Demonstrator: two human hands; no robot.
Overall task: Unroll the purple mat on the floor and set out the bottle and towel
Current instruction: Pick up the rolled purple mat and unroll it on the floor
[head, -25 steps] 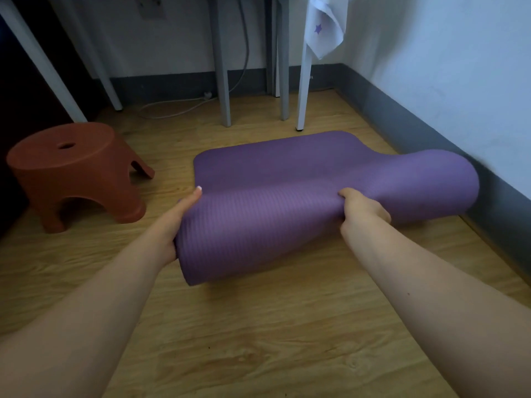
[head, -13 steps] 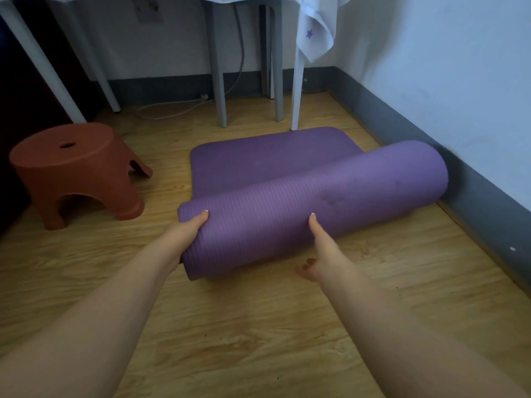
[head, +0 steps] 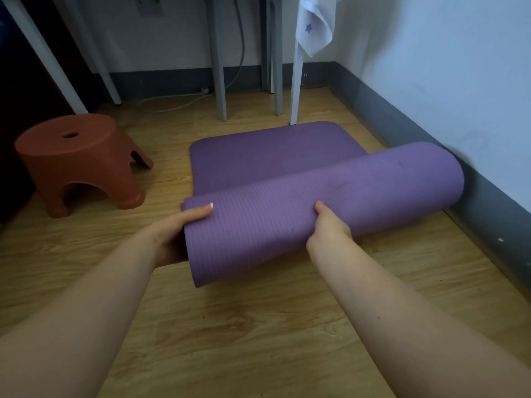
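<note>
- mat (head: pixel 330 196), purple and ribbed, lies partly unrolled on the wooden floor (head: pixel 258 326); the flat part stretches away from me toward the table legs, and the rolled part sits nearer to me, running across from left to right.
- the roll's right end is up against the grey skirting (head: pixel 431 133) of the right-hand wall; its left end reaches toward my left hand.
- my left hand (head: pixel 175 234) cups the left end of the roll, thumb laid on top of the ribbed surface, the other fingers hidden behind or under the mat's edge, so i can't tell how far they curl.
- my right hand (head: pixel 329 225) is on the front of the roll near its middle, thumb pointing up against the mat; the fingers are tucked out of sight, so i cannot tell whether they pinch a layer or just press.
- both forearms are bare and reach forward from the bottom corners of the view.
- a red-brown plastic stool (head: pixel 80 162) stands on the floor to the left, apart from the mat.
- the far edge of the flat part lies just at the foot of a white table leg (head: pixel 296 90); a white cloth (head: pixel 314 27) with a purple star hangs above it.
- a pale cable (head: pixel 172 101) trails on the floor by the far wall.
</note>
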